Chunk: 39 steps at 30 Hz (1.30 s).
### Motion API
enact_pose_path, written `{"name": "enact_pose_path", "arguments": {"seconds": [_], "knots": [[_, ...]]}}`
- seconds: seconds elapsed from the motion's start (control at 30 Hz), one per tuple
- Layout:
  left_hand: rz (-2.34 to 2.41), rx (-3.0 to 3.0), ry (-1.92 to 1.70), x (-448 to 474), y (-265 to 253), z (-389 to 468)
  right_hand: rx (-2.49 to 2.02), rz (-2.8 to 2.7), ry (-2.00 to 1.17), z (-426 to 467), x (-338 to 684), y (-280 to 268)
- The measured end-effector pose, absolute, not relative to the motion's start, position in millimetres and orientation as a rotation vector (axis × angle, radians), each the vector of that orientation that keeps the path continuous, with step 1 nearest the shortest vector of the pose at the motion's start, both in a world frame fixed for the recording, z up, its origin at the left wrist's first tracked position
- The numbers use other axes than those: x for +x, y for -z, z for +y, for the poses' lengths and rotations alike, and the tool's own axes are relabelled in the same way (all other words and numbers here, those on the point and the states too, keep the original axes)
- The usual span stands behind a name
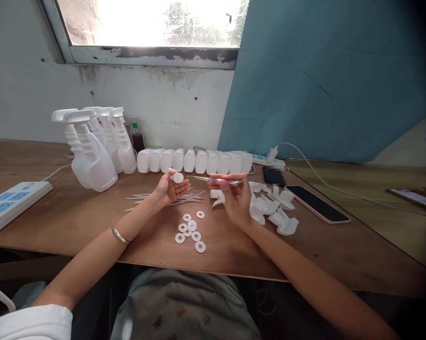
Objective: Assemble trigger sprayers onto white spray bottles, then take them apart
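Between the thumb and fingers of my left hand (168, 190) is a small round white cap (178, 177). My right hand (237, 200) grips a screwdriver (220, 182) by its clear handle, its thin metal shaft pointing left toward the cap, with a small gap between them. Below the hands, several flat white ring washers (192, 226) lie in a loose cluster on the brown table (138, 250). Thin white tubes (142, 198) are spread behind my left wrist. White spray trigger heads (265, 204) are heaped just right of my right hand.
Several white spray bottles (92, 156) stand at the back left. A row of white bottles (189, 161) lies along the wall, bases facing me. A power strip (14, 203) sits at the left edge. Phones (319, 204) and a charging cable (315, 167) lie on the right.
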<state>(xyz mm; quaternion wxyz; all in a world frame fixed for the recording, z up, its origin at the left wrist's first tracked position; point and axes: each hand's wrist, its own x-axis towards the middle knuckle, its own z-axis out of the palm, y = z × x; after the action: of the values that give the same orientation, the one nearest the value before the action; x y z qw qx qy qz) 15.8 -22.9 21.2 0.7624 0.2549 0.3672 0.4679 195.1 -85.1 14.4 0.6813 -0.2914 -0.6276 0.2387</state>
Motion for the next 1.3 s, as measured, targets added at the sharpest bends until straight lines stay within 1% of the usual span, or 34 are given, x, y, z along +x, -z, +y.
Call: {"name": "enact_pose_path", "arguments": {"seconds": [0.17, 0.33, 0.43, 0.5, 0.6, 0.73, 0.87, 0.97, 1.07, 1.2, 1.3], "knots": [[0.750, 0.639, -0.924, 24.3, -17.8, -33.9, -0.725, -1.709, -0.251, -88.0, 195.6, 0.1], [0.708, 0.630, -0.873, 29.7, -14.0, -38.8, -0.667, -1.970, 0.018, -83.0, 200.0, 5.3], [0.694, 0.610, -0.838, 31.9, -10.6, -39.4, -0.699, -2.077, 0.121, -81.5, 200.4, 6.2], [0.684, 0.600, -0.838, 32.0, -8.6, -38.4, -0.707, -2.150, 0.117, -81.4, 198.9, 7.0], [0.661, 0.599, -0.851, 30.7, -7.4, -36.1, -0.641, -2.184, 0.020, -82.2, 194.8, 8.2], [0.707, 0.575, -0.851, 29.5, -7.9, -34.9, -0.729, -1.944, -0.144, -85.4, 191.3, 6.3], [0.792, 0.593, -0.804, 29.0, -7.5, -35.9, -0.797, -1.708, -0.446, -85.3, 194.0, -2.7], [0.827, 0.607, -0.779, 28.4, -6.5, -35.4, -0.734, -1.578, -0.692, -80.8, 196.9, -9.6], [0.843, 0.615, -0.779, 27.9, -6.9, -33.6, -0.667, -1.478, -0.865, -75.6, 198.1, -13.3], [0.873, 0.634, -0.788, 27.2, -11.7, -32.7, -0.630, -1.385, -0.967, -70.7, 199.8, -15.1], [0.906, 0.660, -0.776, 26.0, -16.3, -33.3, -0.635, -1.332, -0.975, -69.1, 201.8, -15.9]]}}
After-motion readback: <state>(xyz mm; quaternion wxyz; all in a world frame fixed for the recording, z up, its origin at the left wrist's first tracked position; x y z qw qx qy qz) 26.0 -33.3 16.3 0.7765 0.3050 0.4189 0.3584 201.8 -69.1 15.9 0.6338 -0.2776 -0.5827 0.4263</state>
